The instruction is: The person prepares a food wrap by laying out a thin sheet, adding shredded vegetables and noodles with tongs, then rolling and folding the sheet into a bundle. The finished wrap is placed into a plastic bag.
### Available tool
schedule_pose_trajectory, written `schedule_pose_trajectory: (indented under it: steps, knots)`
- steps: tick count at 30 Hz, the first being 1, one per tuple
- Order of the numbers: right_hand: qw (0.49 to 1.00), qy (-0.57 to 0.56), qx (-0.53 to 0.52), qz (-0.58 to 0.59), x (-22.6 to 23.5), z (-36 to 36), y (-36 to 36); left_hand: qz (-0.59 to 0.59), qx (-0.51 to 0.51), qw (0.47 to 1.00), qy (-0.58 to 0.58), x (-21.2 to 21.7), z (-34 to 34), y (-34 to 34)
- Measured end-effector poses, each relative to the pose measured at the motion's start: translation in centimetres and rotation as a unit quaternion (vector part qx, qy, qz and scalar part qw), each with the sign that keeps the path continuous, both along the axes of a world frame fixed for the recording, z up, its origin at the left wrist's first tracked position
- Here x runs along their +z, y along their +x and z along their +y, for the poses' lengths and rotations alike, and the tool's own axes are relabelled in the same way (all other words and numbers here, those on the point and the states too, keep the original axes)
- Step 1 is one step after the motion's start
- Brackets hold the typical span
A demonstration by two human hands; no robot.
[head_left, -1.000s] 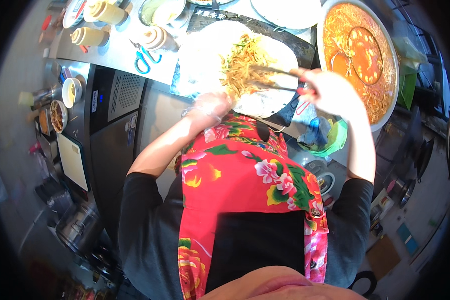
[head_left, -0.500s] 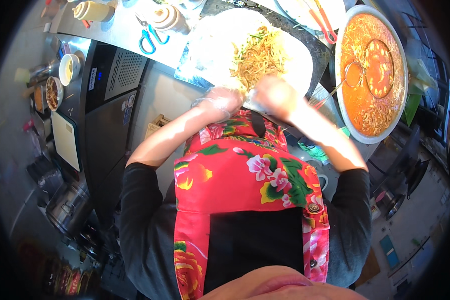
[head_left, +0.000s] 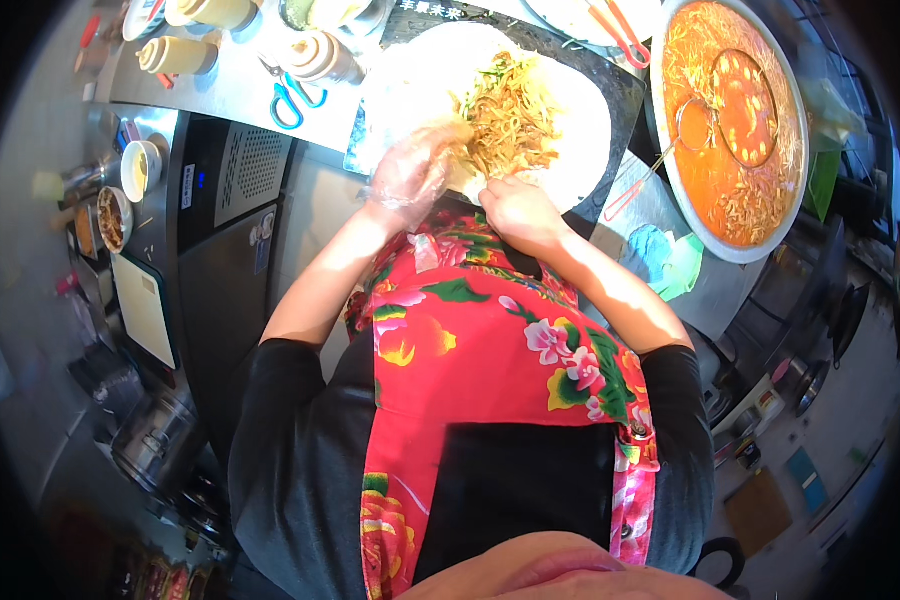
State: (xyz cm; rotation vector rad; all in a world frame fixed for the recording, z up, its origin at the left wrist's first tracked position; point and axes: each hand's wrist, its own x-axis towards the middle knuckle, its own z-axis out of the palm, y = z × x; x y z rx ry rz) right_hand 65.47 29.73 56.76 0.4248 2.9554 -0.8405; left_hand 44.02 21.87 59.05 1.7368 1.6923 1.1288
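A large thin, pale flatbread [head_left: 580,130] lies spread out, its left part washed out by glare. A heap of brown shredded filling with green strips [head_left: 510,115] sits at its middle. My left hand [head_left: 410,170], in a clear plastic glove, is against the left side of the heap, fingers reaching toward it and thumb apart. At the near edge of the flatbread, my right hand [head_left: 520,212] is closed, fingertips pinching the edge just below the filling. Exactly what lies under the left fingertips is hidden.
A big metal basin of red broth [head_left: 720,205] with a strainer ladle [head_left: 695,120] stands at right. Red-handled tongs [head_left: 620,35] lie beyond. Blue-handled scissors [head_left: 288,105] and squeeze bottles [head_left: 315,55] are at left. A blue-green cloth [head_left: 660,262] lies near the basin.
My left hand has moved up and left, from the near edge to the filling's left side. My right hand, blurred before, is now still at the near edge. The view has shifted slightly.
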Motion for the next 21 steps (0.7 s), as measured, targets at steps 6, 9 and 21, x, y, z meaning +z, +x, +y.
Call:
schedule_pose_trajectory:
  steps: [6, 9, 21]
  knots:
    - [0.992, -0.041, -0.079, 0.091, 1.0, -0.3, 0.3, 0.208, -0.103, 0.947, -0.222, -0.3, -1.4, 1.1]
    - [0.950, -0.212, -0.226, 0.027, 3.0, 0.4, -0.1, 0.227, -0.061, 0.947, -0.221, -1.1, -1.7, 1.0]
    - [0.944, -0.056, -0.313, 0.087, -2.0, 11.8, -1.1, 0.075, 0.020, 0.996, -0.036, -2.4, 7.1, 3.9]
